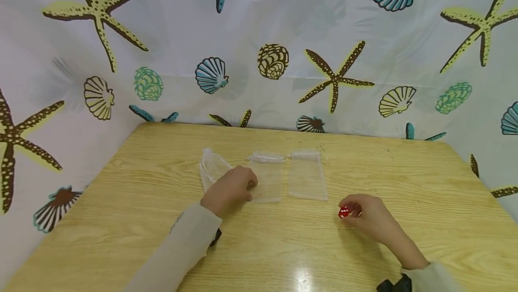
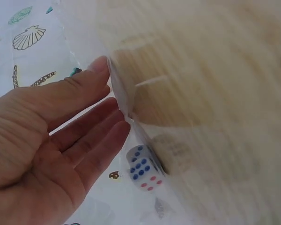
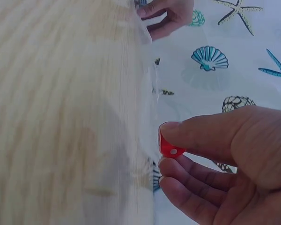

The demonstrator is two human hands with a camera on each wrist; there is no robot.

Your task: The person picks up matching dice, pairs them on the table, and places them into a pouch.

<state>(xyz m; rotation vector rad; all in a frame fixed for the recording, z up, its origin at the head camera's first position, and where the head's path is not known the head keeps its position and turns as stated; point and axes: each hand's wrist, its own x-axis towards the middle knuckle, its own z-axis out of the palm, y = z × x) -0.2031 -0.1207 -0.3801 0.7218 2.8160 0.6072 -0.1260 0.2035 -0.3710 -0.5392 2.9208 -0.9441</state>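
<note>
Three sheer white mesh drawstring bags lie in a row: a left bag (image 1: 206, 170), a middle bag (image 1: 267, 179) and a right bag (image 1: 306, 177). My left hand (image 1: 231, 188) is at the middle bag's left edge. In the left wrist view its thumb and fingers pinch thin mesh at the table. Beside those fingers sits a white die (image 2: 144, 168) with blue and red dots, hidden by the hand in the head view. To the right of the bags, my right hand (image 1: 370, 218) holds a red die (image 1: 344, 212) between thumb and fingers, above the table.
The wooden table (image 1: 283, 242) shows light grain and a bright reflection near its front. A white cloth (image 1: 243, 27) printed with starfish and shells hangs behind it and along both sides. Each wrist wears a dark band.
</note>
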